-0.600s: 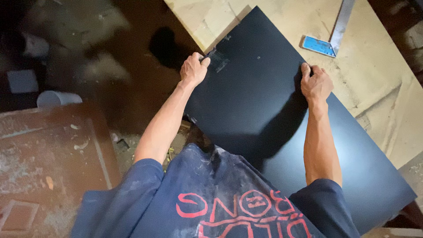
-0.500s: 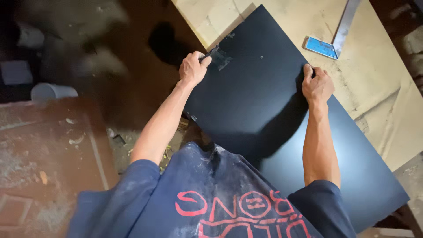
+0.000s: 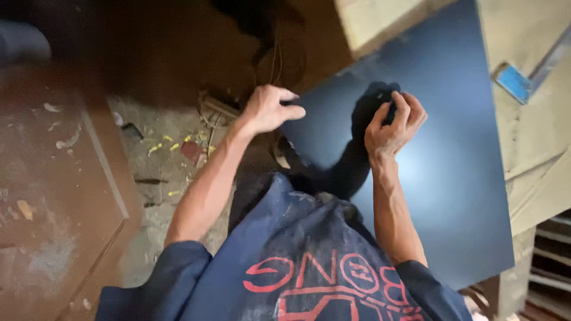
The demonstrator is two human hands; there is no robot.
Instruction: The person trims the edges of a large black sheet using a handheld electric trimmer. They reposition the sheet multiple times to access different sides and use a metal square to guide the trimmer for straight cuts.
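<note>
The dark panel (image 3: 428, 154) runs off the frame at twelve o'clock; my forearm hides part of it.

Left hand (image 3: 269, 110): forearm bare, reaching forward, elbow bent; fingers curled loosely, thumb and forefinger extended toward the right, palm down. Right hand (image 3: 392, 125): forearm bare, raised near upright from the elbow; fingers half-curled inward, palm turned away from the camera, nothing visibly gripped. Hands near each other, apart.
</note>
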